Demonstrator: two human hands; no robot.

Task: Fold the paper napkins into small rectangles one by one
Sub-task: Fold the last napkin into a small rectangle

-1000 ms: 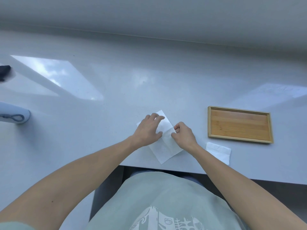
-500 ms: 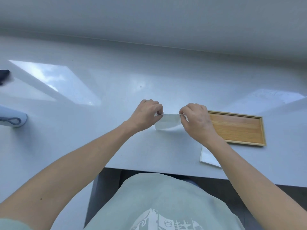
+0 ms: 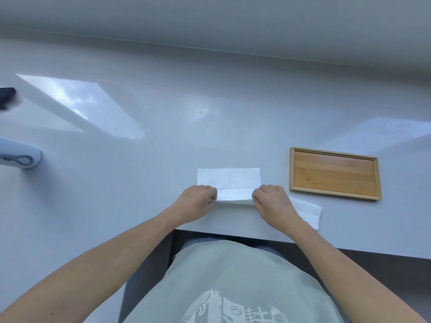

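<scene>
napkin (image 3: 228,183) on tabletop (image 3: 140,194) at 9 o'clock of tray (image 3: 335,172) | left hand (image 3: 198,201), right hand (image 3: 272,201) each pinch a near corner, edge lifted | risk: uneven pull skews the fold; thin paper could tear | hidden: fingertips under knuckles; second napkin (image 3: 307,209) at 4 o'clock partly under right wrist; objects at 9 o'clock cut off

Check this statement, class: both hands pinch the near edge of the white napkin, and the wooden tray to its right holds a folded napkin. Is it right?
One detail is wrong. The head view shows the wooden tray holding nothing; the folded napkin lies on the table in front of it. The left hand and right hand do pinch the near edge of the white napkin.
</scene>
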